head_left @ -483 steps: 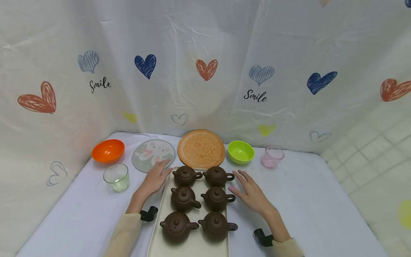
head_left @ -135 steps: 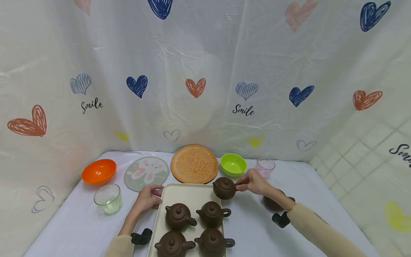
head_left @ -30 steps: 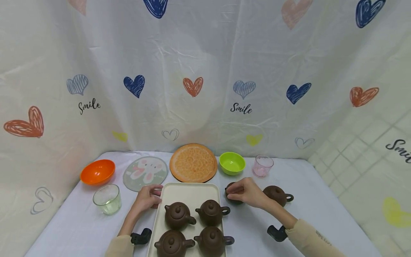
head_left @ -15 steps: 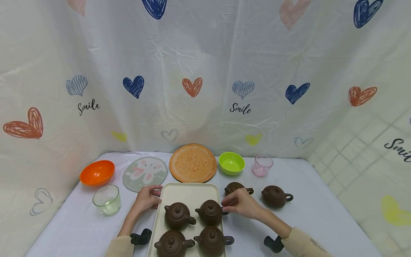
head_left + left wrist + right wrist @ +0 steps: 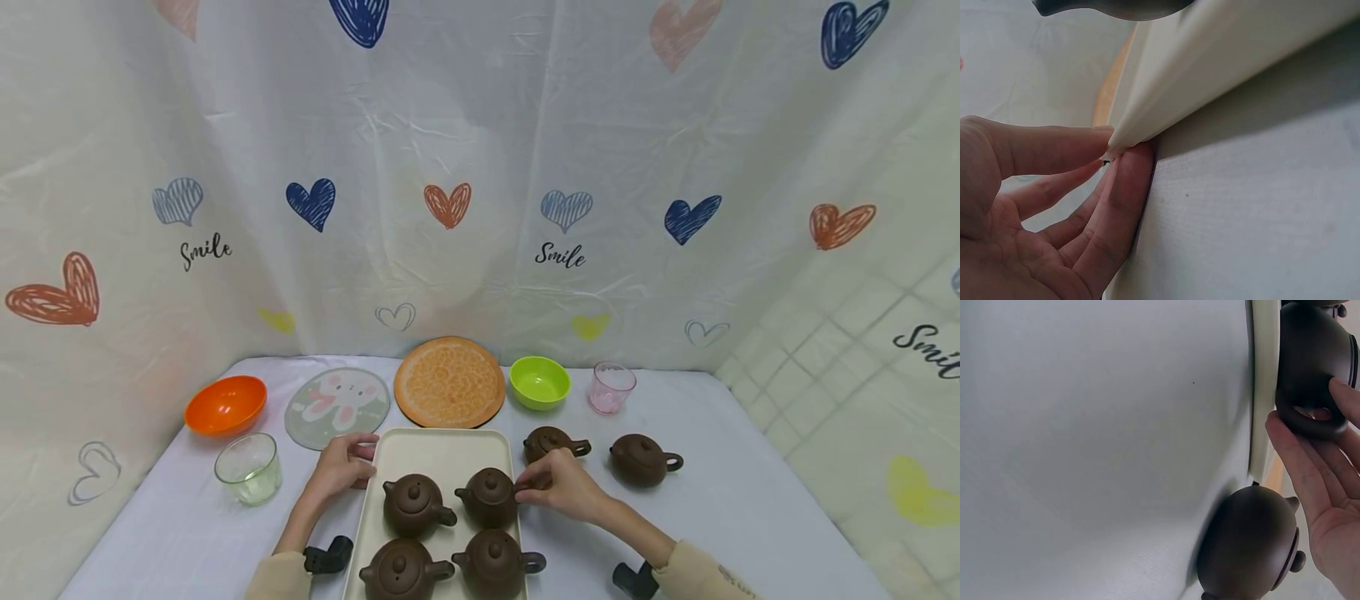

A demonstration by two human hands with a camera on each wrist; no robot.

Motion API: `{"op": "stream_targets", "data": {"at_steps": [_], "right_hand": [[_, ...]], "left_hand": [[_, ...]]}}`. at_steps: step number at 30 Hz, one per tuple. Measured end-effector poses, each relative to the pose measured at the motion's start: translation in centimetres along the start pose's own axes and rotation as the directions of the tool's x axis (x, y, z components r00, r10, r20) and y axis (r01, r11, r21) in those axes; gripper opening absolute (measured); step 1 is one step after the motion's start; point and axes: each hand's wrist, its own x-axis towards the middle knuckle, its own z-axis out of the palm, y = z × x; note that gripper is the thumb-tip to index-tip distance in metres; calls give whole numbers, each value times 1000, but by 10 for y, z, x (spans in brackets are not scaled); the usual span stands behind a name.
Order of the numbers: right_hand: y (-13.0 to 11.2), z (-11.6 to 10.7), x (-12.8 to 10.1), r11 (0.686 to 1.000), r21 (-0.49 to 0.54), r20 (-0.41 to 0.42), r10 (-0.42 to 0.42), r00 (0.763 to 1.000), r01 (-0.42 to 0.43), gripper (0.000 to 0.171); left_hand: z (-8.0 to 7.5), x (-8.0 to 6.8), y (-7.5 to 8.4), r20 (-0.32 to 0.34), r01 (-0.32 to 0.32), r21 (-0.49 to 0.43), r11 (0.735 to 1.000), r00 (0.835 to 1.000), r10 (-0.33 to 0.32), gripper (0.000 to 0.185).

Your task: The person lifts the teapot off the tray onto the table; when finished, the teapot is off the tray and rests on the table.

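Since half a second ago the right hand point(image 5: 558, 490) has slid left from between the pots to the handle of the rear-right teapot point(image 5: 489, 498) on the tray point(image 5: 442, 454); its fingers point(image 5: 1300, 469) now curl at that handle, thumb and forefinger closing on the loop. Left hand point(image 5: 341, 467): no change, pinching the tray's left rim near the far corner, thumb above and fingertips point(image 5: 1132, 181) under the edge.

Surface: desk point(image 5: 750, 517) under a white cloth, walled on three sides by a pale curtain point(image 5: 480, 167) printed with hearts and the word "Smile".

Along the back, left to right:
- orange bowl point(image 5: 226, 405)
- rabbit mat point(image 5: 337, 407)
- orange-slice mat point(image 5: 449, 382)
- green bowl point(image 5: 539, 382)
- pink cup point(image 5: 611, 387)

Clear glass point(image 5: 248, 468) stands in front of the orange bowl, left of the left hand.

Tray holds four brown teapots in two rows; far third of the tray bare. Gripped teapot sits in the back row, right side, upright, lid on, handle pointing right toward the right hand. Rear-left teapot point(image 5: 415, 505) just beside it.

Two more pots off the tray on the cloth: nearer teapot point(image 5: 553, 442) just past the right hand's knuckles, farther teapot point(image 5: 642, 460) well to its right. Both upright.
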Motion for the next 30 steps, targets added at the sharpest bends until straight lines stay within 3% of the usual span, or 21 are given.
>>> {"op": "stream_targets", "data": {"at_steps": [16, 30], "right_hand": [[3, 2, -1, 1000, 29, -7, 4, 1000, -3, 15], [2, 0, -7, 998, 61, -71, -23, 997, 28, 16]], "left_hand": [[3, 3, -4, -15, 7, 0, 1000, 1000, -7, 51], [2, 2, -4, -16, 1, -8, 1000, 1000, -1, 51]]}}
